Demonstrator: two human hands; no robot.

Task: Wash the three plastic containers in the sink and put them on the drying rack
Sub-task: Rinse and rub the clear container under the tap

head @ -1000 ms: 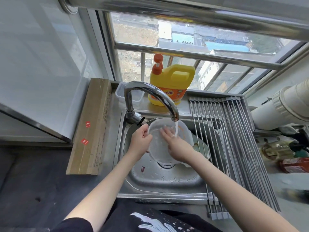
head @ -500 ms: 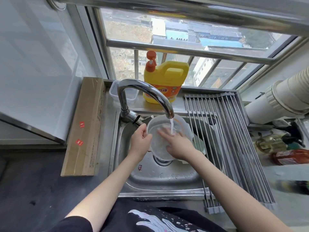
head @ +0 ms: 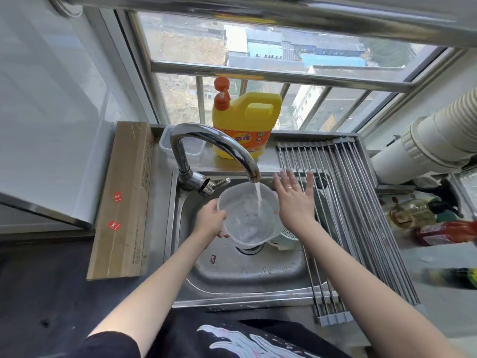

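One container in hand: the clear plastic container [head: 247, 215] sits under the running tap, over the sink [head: 245, 272].
Left hand: the left hand [head: 210, 222] grips the container at its 9 o'clock rim, fingers curled round the edge.
Water: the stream from the faucet [head: 216, 146] falls inside the container, toward its 1 o'clock side.
Right hand: the right hand [head: 294, 200] is flat, fingers straight and spread, holding nothing; it hovers at the container's 3 o'clock, just beside the rim, and whether it touches I cannot tell.
Step, as I judge it: rinsing the inside. To do it well, tilt the container so water sweeps all the wall, turn it with the left hand, rub the inside with the right, then pour out.
Other containers: a white piece [head: 286, 240] lies in the basin at the container's 5 o'clock, partly hidden; a clear tub [head: 193, 148] stands on the ledge at 11 o'clock, behind the faucet.
Drying rack: the drying rack [head: 361, 215] spans the sink's right side, at 3 o'clock of the right hand, with nothing on it.
Risk: a wet one-hand grip may slip.
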